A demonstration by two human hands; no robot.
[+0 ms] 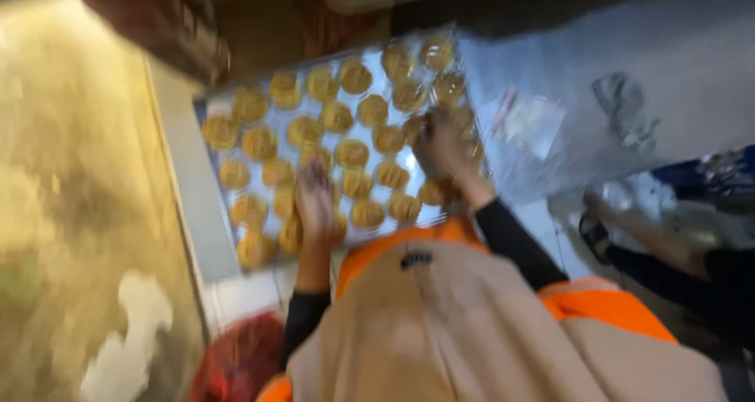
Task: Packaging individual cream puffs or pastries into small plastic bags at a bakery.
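Status at this moment, read from the head view, which is heavily motion-blurred.

1. Work item. I see a metal baking tray [216, 183] lying on a pale surface [676, 64], directly ahead of the person's apron [440, 331]. The tray carries round golden pastries [352, 152] set in rough rows.

2. Fill level. I judge the tray nearly full: rows run from the far corner to the near edge, with only narrow strips of bare metal between pieces. Little loading appears to be left. Whether the pieces are baked or raw, I cannot tell through the blur.

3. Left hand [314, 197]. It lies over the near middle of the tray, fingers pointing away, on or just above the pastries there. I cannot tell how far its grip is closed, nor whether it has hold of a piece.

4. Right hand [442, 144]. It is at the right edge of the tray, fingers curled over the pastries in that row. It looks partly closed, but I cannot confirm that anything is held.

5. Surroundings. A clear plastic bag [525, 123] lies on the surface just right of the tray. A red mesh item [240, 359] sits low at the left, near the apron. Another person's arm [653, 241] reaches in at the right, well apart from the tray.
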